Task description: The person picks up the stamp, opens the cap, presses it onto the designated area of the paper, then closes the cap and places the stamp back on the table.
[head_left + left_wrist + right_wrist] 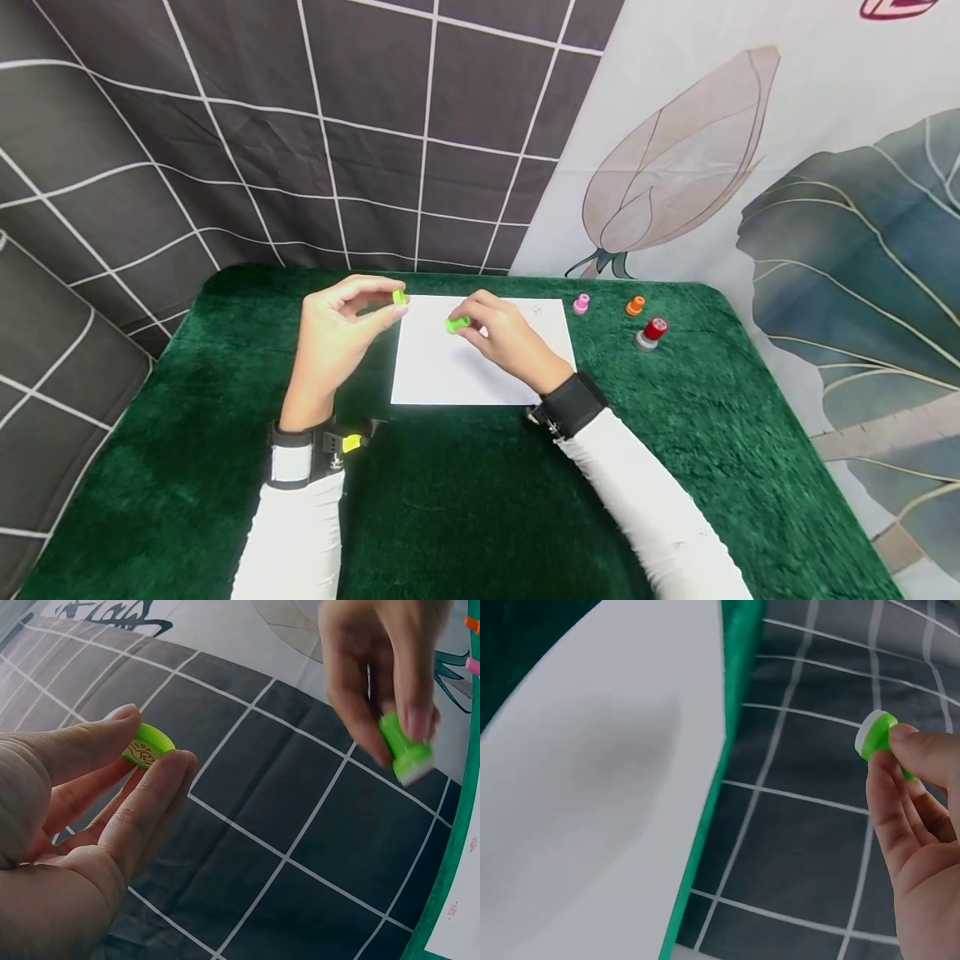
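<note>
My left hand [333, 333] pinches a round green stamp cap [146, 746] between thumb and fingers, near the paper's left edge. A small printed design shows on the cap's face in the left wrist view. My right hand [510, 337] grips a green toy stamp [881, 735] by its handle, above the white sheet of paper [450, 375]. The stamp's pale end points away from the fingers. Cap and stamp are held apart. Faint red marks [537, 309] lie near the paper's upper right corner.
To the right of the paper stand a pink stamp [581, 303], an orange stamp [635, 306] and a larger red stamp [652, 332] with a pale base. A green plush cloth [450, 500] covers the table. Behind it hangs dark checked fabric [375, 167].
</note>
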